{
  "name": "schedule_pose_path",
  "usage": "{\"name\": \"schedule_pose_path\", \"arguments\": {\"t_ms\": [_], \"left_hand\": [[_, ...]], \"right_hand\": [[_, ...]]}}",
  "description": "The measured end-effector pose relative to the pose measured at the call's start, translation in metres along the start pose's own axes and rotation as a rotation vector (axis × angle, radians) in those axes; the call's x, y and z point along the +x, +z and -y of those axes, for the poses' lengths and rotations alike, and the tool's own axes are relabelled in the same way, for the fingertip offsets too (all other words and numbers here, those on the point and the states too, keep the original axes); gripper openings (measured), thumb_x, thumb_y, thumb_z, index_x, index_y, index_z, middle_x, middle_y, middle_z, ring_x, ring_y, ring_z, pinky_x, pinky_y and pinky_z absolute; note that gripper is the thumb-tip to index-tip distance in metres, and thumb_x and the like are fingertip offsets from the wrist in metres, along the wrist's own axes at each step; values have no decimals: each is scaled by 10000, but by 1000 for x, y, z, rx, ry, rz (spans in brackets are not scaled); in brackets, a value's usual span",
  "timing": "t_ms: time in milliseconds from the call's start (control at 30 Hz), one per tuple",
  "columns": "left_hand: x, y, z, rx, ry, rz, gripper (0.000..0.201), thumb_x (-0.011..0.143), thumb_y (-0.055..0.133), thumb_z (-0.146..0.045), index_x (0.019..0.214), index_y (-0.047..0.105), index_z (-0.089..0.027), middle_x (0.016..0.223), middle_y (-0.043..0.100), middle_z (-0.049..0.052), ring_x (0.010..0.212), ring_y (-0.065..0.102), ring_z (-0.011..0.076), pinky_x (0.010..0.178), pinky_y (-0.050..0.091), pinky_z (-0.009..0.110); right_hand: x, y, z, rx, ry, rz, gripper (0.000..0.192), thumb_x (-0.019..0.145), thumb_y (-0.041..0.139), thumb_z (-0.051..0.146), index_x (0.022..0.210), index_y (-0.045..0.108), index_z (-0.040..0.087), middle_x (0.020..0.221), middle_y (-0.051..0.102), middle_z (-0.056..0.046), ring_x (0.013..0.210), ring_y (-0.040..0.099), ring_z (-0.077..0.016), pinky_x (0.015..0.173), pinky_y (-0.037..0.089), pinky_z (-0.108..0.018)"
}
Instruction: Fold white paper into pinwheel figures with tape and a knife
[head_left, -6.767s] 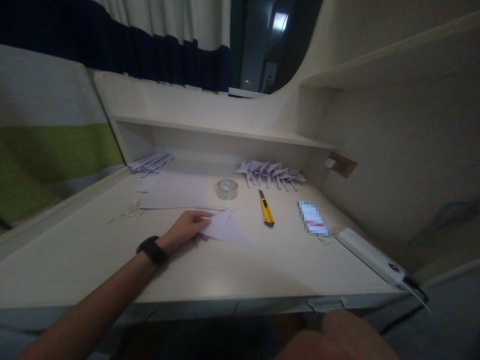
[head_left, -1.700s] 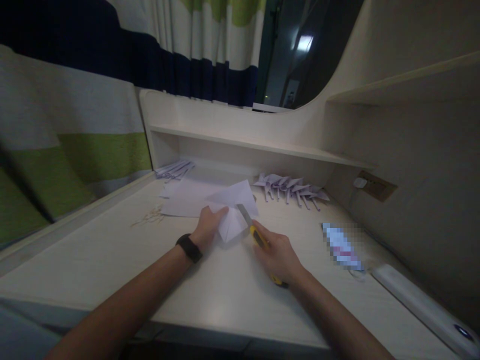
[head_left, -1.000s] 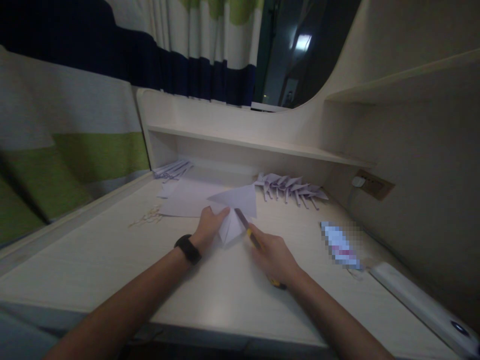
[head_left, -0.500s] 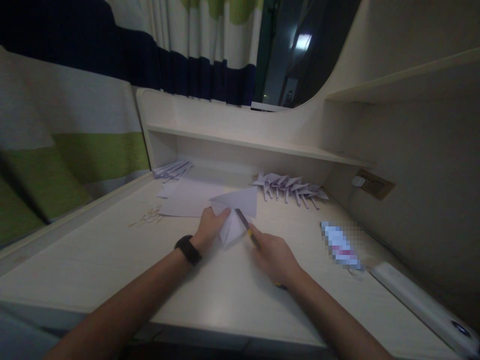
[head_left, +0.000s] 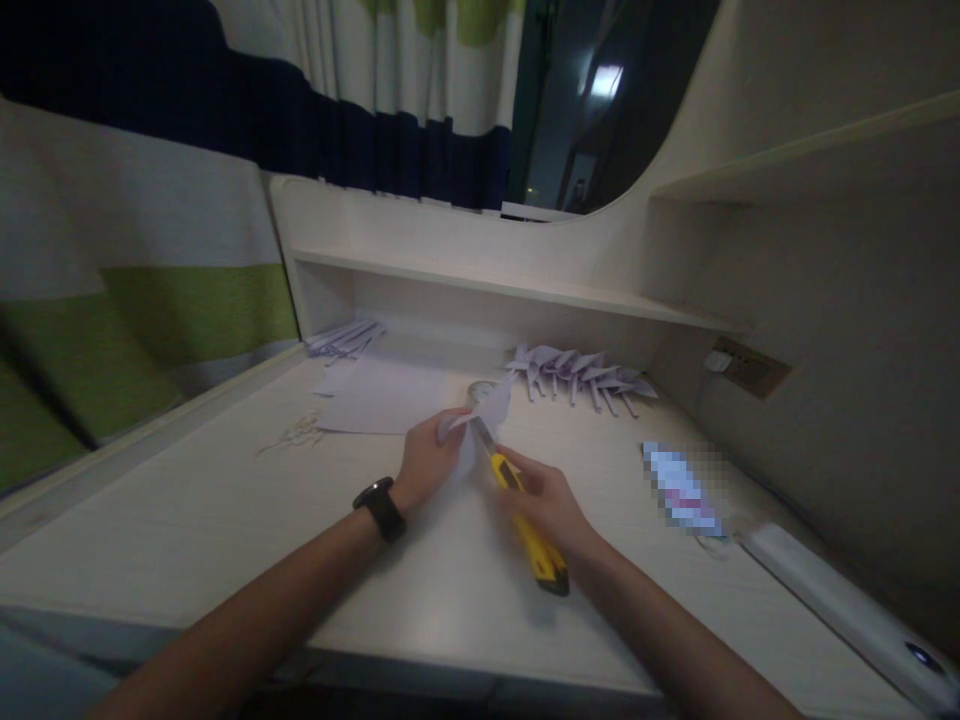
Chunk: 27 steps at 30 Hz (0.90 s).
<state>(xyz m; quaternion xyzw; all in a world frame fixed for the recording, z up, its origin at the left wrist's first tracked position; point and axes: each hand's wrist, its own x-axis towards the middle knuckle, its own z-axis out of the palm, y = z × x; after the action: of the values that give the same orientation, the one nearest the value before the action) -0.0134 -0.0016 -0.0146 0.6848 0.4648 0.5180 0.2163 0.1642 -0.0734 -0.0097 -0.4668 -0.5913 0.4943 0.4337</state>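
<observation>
The paper [head_left: 480, 425] is a folded white piece that we pinch at its near edge with our left hand [head_left: 426, 462], fingers closed around it just above the desk [head_left: 187, 520]. Its far flap is lifted and blurred, so we cannot tell its exact shape. Right beside that pinch, on its right, our right hand [head_left: 546, 505] is wrapped around the yellow knife [head_left: 525, 520], and the blade [head_left: 482, 437] points away from us, meeting the paper just beside our left fingertips. The dark butt of the knife sticks out behind the right hand, toward us. A black watch [head_left: 381, 506] sits on the left wrist.

Just beyond the held paper we see part of a roll of tape [head_left: 480, 388]. Farther out and to the left of the grip lie flat sheets [head_left: 382, 395], with a loose bundle of strips [head_left: 345, 338] near the back corner. Beyond and to the right of the knife hand, a row of folded paper shapes [head_left: 581, 370] lies under the shelf [head_left: 510, 288]. Well to the right, a long white device [head_left: 840, 610] lies along the desk edge.
</observation>
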Motion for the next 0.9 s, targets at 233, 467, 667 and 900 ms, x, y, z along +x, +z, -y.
{"name": "schedule_pose_path", "arguments": {"t_ms": [233, 467, 667, 900], "left_hand": [[-3, 1, -5, 96, 134, -6, 293, 844, 505, -201, 1098, 648, -172, 1094, 687, 53, 1011, 635, 196, 902, 478, 298], [-5, 2, -2, 155, 234, 4, 380, 826, 482, -142, 1184, 605, -181, 1191, 639, 51, 1079, 603, 200, 953, 460, 323], [-4, -3, -11, 149, 237, 0, 337, 857, 470, -203, 1152, 627, -163, 1160, 656, 70, 1062, 611, 202, 938, 457, 317], [-2, -6, -15, 117, 38, 30, 386, 916, 398, -414, 1086, 669, -199, 976, 722, 36, 864, 666, 191, 770, 492, 270]], "right_hand": [[-1, 0, 12, 325, 129, -5, 739, 616, 684, 236, 1317, 477, 124, 537, 594, 35, 326, 483, -104, 301, 351, -197], [-1, -7, 20, 518, 136, 74, 601, 681, 618, 276, 1250, 534, 99, 582, 583, 21, 287, 371, -41, 264, 283, -168], [-5, -6, 15, 41, -27, 32, 717, 673, 625, 210, 1361, 428, 189, 735, 657, 8, 406, 537, -106, 385, 436, -229], [-9, -13, 14, -1007, -336, -25, 682, 738, 471, 124, 1405, 363, 217, 931, 680, -55, 781, 635, -191, 725, 483, -285]]}}
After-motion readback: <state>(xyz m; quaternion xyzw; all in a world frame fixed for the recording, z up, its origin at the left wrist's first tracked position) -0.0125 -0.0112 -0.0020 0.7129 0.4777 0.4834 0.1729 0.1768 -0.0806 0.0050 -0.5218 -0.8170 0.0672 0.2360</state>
